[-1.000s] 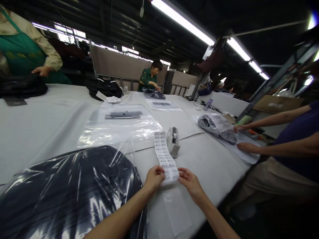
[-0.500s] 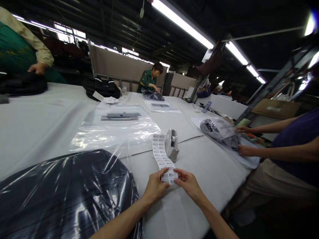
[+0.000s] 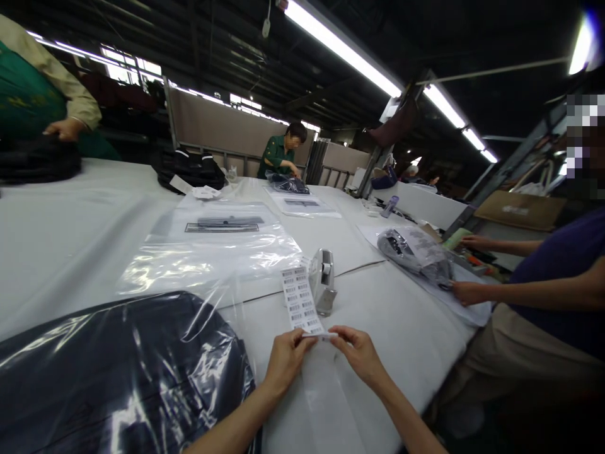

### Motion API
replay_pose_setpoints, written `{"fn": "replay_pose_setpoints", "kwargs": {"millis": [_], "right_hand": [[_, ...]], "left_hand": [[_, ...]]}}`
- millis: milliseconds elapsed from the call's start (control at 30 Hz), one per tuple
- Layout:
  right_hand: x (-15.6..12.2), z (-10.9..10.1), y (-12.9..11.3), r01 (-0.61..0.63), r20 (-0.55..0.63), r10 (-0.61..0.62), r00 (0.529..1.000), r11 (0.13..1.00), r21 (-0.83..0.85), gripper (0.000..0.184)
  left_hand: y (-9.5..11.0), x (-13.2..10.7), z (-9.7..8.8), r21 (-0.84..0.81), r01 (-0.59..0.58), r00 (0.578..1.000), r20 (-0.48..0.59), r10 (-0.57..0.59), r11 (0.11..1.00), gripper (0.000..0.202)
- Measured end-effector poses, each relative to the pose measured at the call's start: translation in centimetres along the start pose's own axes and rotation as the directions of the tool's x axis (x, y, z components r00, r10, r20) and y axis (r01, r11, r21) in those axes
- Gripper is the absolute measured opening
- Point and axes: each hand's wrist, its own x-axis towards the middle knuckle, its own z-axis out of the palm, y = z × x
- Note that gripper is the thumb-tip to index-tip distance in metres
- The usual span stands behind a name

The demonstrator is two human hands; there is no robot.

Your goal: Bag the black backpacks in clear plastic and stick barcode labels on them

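Note:
A strip of white barcode labels (image 3: 302, 301) stretches over the table towards me, its near end folded or bent between my hands. My left hand (image 3: 287, 356) pinches the left side of that end with thumb and fingers. On the right side, my right hand (image 3: 358, 354) grips the same end between thumb and fingertips. Just beyond the strip stands a tape dispenser (image 3: 324, 284), touched by no hand. Left of my left hand lies a dark item in a clear plastic bag (image 3: 142, 372).
Flat clear bags (image 3: 222, 246) lie across the white table (image 3: 401, 328). Black bags (image 3: 189, 169) sit at the far left. A co-worker at right handles a bagged item (image 3: 416, 255). Two more people work at the far side. A purple bottle (image 3: 389, 207) stands at the back right.
The near end of the label strip, flat towards me before, is now bent and seen nearly edge-on between my fingers. The co-worker's far hand at right has lifted off the bagged item.

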Motion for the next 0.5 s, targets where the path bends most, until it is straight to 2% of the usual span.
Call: {"fn": "replay_pose_setpoints", "kwargs": {"millis": [100, 233, 400, 500], "right_hand": [[0.0, 0.2, 0.1, 0.066, -0.002, -0.066, 0.998, 0.992, -0.104, 0.025], [-0.1, 0.4, 1.3, 0.138, -0.077, -0.154, 0.985, 0.974, -0.177, 0.023], [0.2, 0.9, 1.9, 0.187, -0.134, -0.213, 0.968, 0.964, -0.188, 0.018], [0.9, 0.9, 2.3, 0.159, -0.24, -0.184, 0.953, 0.98, -0.123, 0.023]], "left_hand": [[0.0, -0.1, 0.0, 0.15, -0.007, 1.0, -0.018, 0.01, 0.989, 0.04], [0.1, -0.4, 0.0, 0.313, -0.019, 1.0, 0.004, 0.019, 0.949, 0.048], [-0.1, -0.6, 0.1, 0.448, -0.021, 0.999, 0.04, 0.004, 0.894, 0.044], [-0.5, -0.4, -0.1, 0.498, -0.061, 0.995, 0.098, 0.014, 0.865, 0.035]]}}
